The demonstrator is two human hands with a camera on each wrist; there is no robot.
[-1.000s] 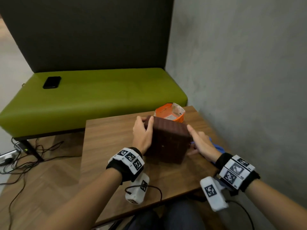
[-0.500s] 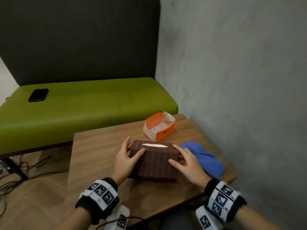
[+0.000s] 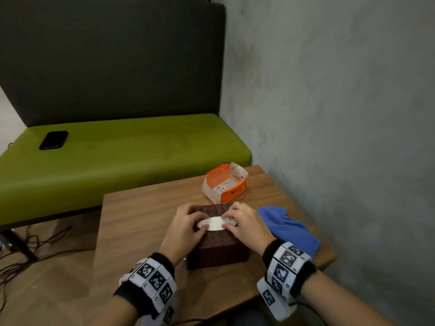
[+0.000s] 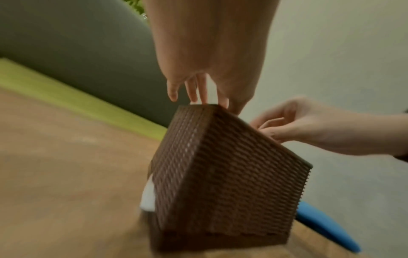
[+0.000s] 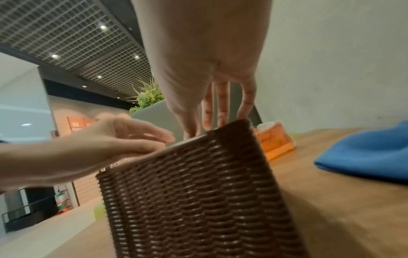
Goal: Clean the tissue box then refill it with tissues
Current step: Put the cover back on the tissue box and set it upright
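1. Far left, on the green bench (image 3: pixel 131 161): a black phone (image 3: pixel 53 140), lying flat and well apart from the table; loose cables (image 3: pixel 35 245) on the floor below.
2. On the wooden table (image 3: pixel 141 231), at its near middle: the brown woven tissue box (image 3: pixel 219 252), standing upright with the oval slot facing up and white tissue (image 3: pixel 215 224) showing in the slot.
3. Left hand (image 3: pixel 186 229), resting on the box's top left: fingers loosely bent over the top, thumb at the slot's left end, clamped on nothing in the wrist view.
4. Right hand (image 3: pixel 244 222), resting on the box's top right: fingertips at the slot's right end, touching the tissue; cannot tell whether pinching it.
5. Both hands close together over the slot, not touching each other.
6. Behind the box, toward the bench: an opened orange tissue pack (image 3: pixel 224 185), apart from the box.
7. Right of the box, just beside the right hand: a crumpled blue cloth (image 3: pixel 292 229), lying near the table's right edge by the grey wall (image 3: pixel 341 114).
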